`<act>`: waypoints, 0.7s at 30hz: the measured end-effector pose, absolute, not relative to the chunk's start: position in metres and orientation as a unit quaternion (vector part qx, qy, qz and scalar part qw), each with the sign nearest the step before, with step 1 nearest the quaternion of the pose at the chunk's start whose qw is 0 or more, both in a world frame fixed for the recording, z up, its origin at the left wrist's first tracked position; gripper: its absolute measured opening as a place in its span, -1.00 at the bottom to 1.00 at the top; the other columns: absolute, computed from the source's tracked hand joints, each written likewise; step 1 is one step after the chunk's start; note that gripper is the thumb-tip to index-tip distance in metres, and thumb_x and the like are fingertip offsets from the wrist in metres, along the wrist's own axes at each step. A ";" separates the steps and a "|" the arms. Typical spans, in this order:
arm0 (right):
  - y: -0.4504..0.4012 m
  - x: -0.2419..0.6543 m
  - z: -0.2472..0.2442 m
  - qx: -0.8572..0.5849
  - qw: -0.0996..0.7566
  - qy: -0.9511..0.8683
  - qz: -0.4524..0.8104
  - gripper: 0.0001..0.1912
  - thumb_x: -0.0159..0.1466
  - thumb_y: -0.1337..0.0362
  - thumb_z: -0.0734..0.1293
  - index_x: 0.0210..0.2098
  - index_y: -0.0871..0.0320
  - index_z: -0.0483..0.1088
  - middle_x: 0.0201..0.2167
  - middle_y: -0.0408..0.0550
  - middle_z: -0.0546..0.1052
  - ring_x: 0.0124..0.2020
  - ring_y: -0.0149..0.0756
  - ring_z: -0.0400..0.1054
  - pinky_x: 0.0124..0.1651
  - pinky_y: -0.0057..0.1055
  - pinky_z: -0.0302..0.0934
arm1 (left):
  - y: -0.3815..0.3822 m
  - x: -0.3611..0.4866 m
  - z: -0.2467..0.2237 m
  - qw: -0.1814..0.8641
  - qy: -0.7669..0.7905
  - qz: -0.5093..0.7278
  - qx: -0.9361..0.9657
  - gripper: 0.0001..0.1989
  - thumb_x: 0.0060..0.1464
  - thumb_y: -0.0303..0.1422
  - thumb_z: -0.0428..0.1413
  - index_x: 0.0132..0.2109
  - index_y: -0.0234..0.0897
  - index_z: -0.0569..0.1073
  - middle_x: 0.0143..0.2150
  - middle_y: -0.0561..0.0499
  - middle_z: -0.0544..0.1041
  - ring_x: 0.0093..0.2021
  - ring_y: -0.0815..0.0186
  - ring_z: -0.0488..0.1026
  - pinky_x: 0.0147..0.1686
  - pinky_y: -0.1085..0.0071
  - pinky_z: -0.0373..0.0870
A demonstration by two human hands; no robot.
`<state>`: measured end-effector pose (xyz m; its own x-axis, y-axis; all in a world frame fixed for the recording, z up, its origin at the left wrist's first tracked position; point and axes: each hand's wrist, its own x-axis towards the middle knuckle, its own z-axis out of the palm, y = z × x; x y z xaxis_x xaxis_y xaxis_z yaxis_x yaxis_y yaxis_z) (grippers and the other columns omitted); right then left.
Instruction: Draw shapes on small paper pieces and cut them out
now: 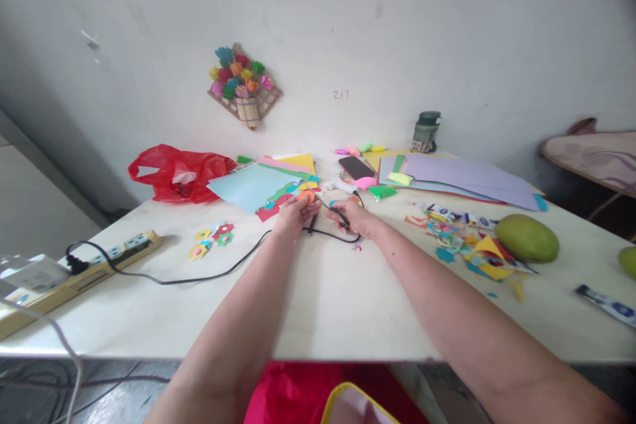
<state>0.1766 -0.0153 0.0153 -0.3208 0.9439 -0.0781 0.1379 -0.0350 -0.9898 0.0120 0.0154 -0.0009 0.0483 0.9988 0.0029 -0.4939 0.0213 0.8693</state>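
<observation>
In the middle of the table my left hand (297, 214) pinches a small round orange paper piece (307, 197). My right hand (352, 215) is closed round the dark handles of a pair of scissors (339, 215), whose blades point left toward the orange piece. Whether the blades touch the paper I cannot tell. Just beyond my hands lies a white glue gun (342, 187); a black cord (199, 280) runs under them to the left. Several small paper flowers (212, 240) rest to the left of my left hand.
Coloured paper sheets (243, 187) and a red plastic bag (179, 172) lie back left. More sheets (457, 179), a phone (356, 167) and a bottle (426, 132) are back right. Paper scraps (484, 255) and a green mango (527, 238) sit right; a power strip (84, 278) left.
</observation>
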 end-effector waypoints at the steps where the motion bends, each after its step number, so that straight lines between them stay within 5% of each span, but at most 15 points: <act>1: -0.016 0.178 0.015 -0.449 0.356 -0.599 0.559 -0.67 0.01 0.12 0.40 -0.54 0.16 0.18 -0.78 -0.31 0.24 -0.82 -0.58 0.06 -0.80 -0.65 -0.13 | 0.015 0.012 -0.001 0.625 0.348 0.596 0.364 -0.90 -0.03 -0.50 0.13 -0.29 -0.39 0.41 -0.36 -0.09 0.55 -0.39 0.28 0.55 -0.30 0.38 0.50; 21: -0.018 0.180 0.016 -0.447 0.357 -0.605 0.554 -0.66 0.01 0.08 0.41 -0.46 0.16 0.24 -0.72 -0.30 0.27 -0.79 -0.60 0.07 -0.80 -0.66 -0.17 | 0.011 0.013 0.002 0.641 0.350 0.560 0.392 -0.91 -0.03 -0.48 0.14 -0.31 -0.44 0.45 -0.38 -0.10 0.55 -0.39 0.30 0.55 -0.30 0.41 0.50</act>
